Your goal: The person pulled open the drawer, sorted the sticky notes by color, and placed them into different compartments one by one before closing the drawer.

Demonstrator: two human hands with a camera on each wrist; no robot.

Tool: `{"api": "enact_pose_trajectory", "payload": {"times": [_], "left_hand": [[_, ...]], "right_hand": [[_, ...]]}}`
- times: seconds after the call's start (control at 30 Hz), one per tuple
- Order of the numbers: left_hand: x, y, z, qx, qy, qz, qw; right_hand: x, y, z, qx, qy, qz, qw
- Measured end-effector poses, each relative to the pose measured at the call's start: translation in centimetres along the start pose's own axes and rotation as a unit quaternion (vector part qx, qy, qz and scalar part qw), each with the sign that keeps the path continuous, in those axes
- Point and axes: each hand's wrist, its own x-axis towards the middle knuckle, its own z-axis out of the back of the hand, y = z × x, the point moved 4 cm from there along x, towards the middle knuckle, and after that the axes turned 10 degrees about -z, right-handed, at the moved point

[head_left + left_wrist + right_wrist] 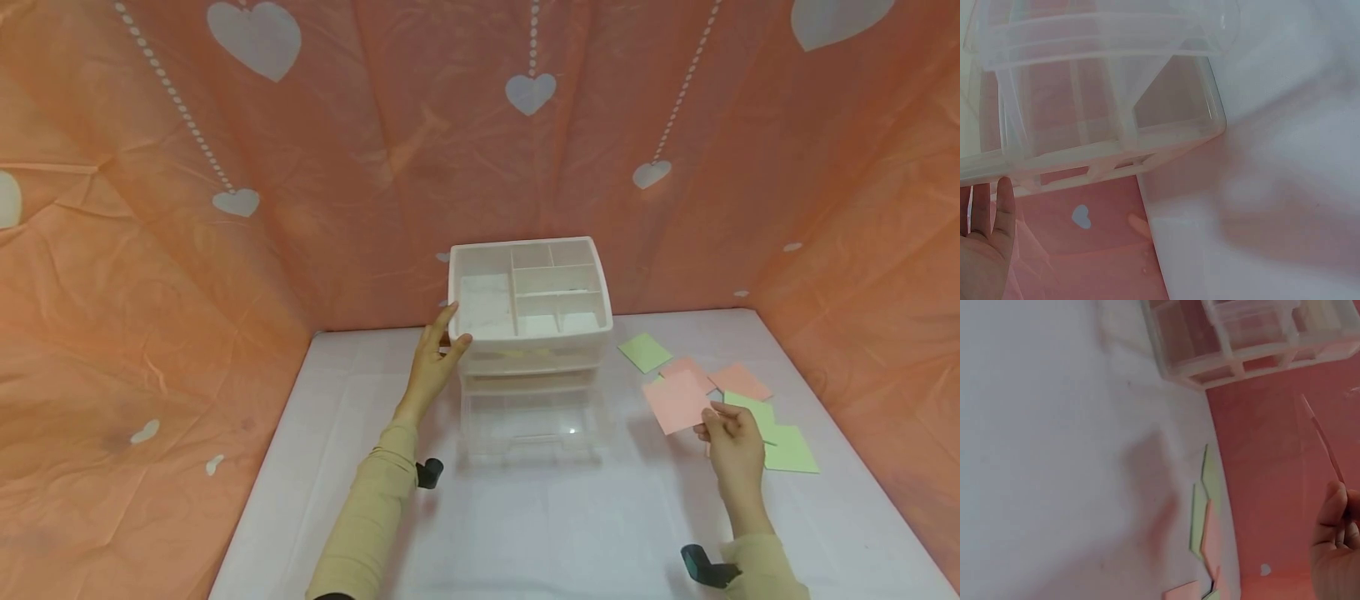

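Note:
A white plastic drawer unit [528, 340] stands at the back of the table, with divided compartments on top. Its lower clear drawer [528, 421] is pulled out towards the front. My left hand [435, 358] rests on the unit's left front corner, thumb at the front rim and fingers straight along the side; the left wrist view shows the fingertips [1004, 187] against the frame. Between thumb and fingers, my right hand [733, 446] pinches a pink square paper note [677, 402] by its corner. The raised note shows edge-on in the right wrist view.
Right of the unit lie several loose notes: a green note [645, 352] at the back, a pink note [740, 382], and a green note [792, 450] near my right hand. An orange cloth [420, 167] with hearts walls the white table [360, 433] at back and sides.

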Motion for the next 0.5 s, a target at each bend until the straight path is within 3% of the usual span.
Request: {"api": "enact_pose_trajectory", "payload": {"times": [0.2, 0.4, 0.5], "left_hand": [[0.1, 0.0, 0.0, -0.002, -0.001, -0.002, 1.0], [0.1, 0.0, 0.0, -0.005, -0.003, 0.0, 1.0], [0.1, 0.0, 0.0, -0.004, -0.003, 0.0, 1.0]], "right_hand": [[-1.2, 1.8, -0.7, 0.121, 0.021, 0.019, 0.9922], [-2.4, 3.4, -2.0, 0.167, 0.052, 0.045, 0.9835], [-2.8, 4.1, -2.8, 0.163, 0.071, 0.069, 0.9816]]}}
